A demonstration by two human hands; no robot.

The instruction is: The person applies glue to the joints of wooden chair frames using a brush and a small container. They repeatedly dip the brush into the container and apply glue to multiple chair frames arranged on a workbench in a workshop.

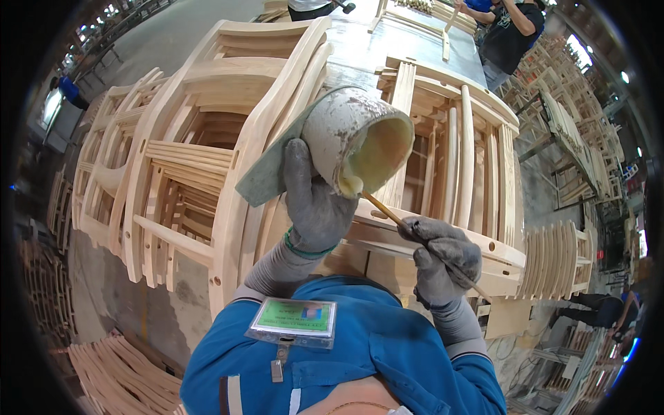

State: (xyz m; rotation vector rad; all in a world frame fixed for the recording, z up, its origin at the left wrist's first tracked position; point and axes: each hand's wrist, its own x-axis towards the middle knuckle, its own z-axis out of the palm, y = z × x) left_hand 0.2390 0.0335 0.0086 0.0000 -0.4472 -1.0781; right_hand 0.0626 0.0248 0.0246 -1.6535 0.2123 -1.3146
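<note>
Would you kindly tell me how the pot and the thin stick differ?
The pot is wide, hollow and whitish, while the stick is slender and yellowish-brown. The left hand holds the pot; the right hand grips the stick. Both things are tilted and held in grey-gloved hands.

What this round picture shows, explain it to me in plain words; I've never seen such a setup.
There is no machine here: a person works with two gloved hands. The single picture comes from the left of two wide fisheye cameras worn on the head, looking down, so straight edges bend and the blue shirt shows below. The left hand holds a tilted, whitish pot together with a grey-green board. The right hand grips a thin stick that reaches the pot's rim. Pale wooden frames stand stacked around; more lie on the light table ahead.
</note>
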